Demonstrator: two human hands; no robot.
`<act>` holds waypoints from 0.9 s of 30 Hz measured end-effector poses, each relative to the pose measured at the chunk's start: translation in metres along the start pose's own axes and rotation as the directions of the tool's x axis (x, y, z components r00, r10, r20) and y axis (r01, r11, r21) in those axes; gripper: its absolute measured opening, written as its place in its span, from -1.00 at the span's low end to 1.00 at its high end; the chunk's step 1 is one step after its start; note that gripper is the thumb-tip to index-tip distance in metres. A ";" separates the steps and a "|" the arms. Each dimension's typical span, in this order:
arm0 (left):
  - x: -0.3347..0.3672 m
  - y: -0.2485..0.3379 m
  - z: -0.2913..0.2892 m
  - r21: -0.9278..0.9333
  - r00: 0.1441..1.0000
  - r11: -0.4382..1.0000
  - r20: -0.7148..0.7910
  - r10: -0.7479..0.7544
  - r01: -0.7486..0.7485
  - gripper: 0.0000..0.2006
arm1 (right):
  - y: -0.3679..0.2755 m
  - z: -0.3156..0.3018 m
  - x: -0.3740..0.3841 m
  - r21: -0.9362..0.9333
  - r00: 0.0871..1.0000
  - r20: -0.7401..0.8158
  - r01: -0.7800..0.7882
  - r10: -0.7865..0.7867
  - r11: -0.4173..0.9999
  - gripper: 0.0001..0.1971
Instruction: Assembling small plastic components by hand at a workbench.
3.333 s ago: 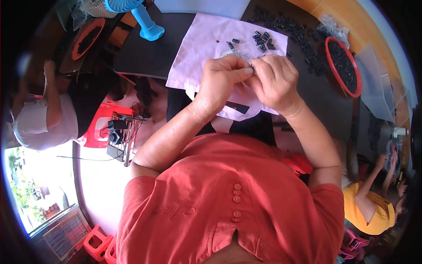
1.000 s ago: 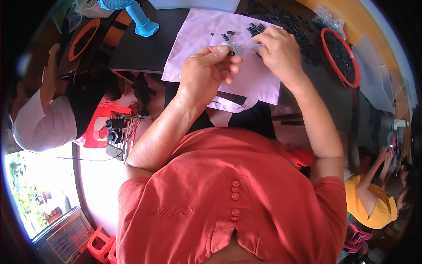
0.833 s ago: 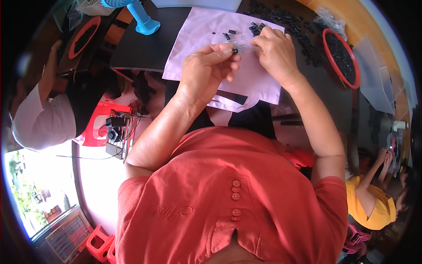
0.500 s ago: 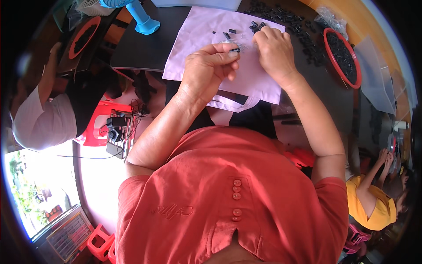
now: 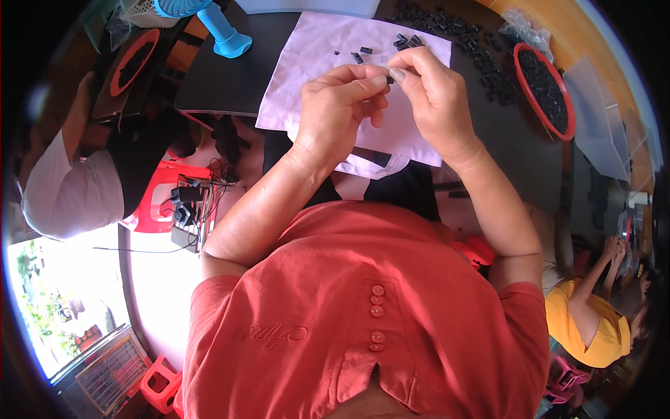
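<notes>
Over a pale pink cloth bag (image 5: 293, 77), my left hand (image 5: 331, 108) pinches a small black plastic part (image 5: 390, 80) between thumb and fingertips. My right hand (image 5: 440, 101) meets it there, thumb and forefinger pressed together at the part's end. Whatever those right fingertips hold is too small to make out. Beyond my hands, a loose black piece (image 5: 366, 50) and another black piece (image 5: 357, 58) lie on the cloth. A little cluster of black pieces (image 5: 408, 42) sits at the cloth's far right. My hands cover the middle of the cloth.
Many black pieces (image 5: 481, 52) are scattered over the dark table (image 5: 516, 140) at right, beside a red-rimmed basket (image 5: 571, 115) of them. A blue fan (image 5: 227, 38) stands at far left. People sit on both sides, one in yellow (image 5: 586, 325).
My right hand has come left and nearer from the cloth's far side to meet my left hand. The left hand has shifted slightly right, still holding the black part.
</notes>
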State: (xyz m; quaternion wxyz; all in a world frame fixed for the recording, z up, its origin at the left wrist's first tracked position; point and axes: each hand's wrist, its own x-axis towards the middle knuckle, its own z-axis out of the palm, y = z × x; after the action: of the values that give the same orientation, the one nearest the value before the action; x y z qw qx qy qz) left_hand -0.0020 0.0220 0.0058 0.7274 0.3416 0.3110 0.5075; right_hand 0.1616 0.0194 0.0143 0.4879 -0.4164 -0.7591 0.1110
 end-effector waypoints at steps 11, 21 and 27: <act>-0.001 -0.001 -0.004 -0.016 0.999 1.000 -0.030 -0.009 0.009 -0.88 | -0.006 -0.012 -0.002 -0.014 0.999 0.023 0.037 -0.037 0.999 -0.85; -0.004 -0.007 -0.004 0.007 0.999 0.999 -0.020 0.033 -0.033 -0.91 | -0.011 -0.012 0.001 -0.333 0.924 0.141 0.383 -0.356 0.862 -0.78; -0.005 -0.008 -0.005 0.014 1.000 0.999 -0.006 0.029 -0.029 -0.91 | -0.013 -0.008 0.002 -0.251 0.919 0.108 0.393 -0.378 0.885 -0.76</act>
State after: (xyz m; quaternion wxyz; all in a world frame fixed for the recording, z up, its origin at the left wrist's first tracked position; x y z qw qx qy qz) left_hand -0.0031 0.0159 -0.0029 0.7167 0.3493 0.3118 0.5168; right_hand 0.1612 0.0106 0.0270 0.4178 -0.3159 -0.8481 -0.0800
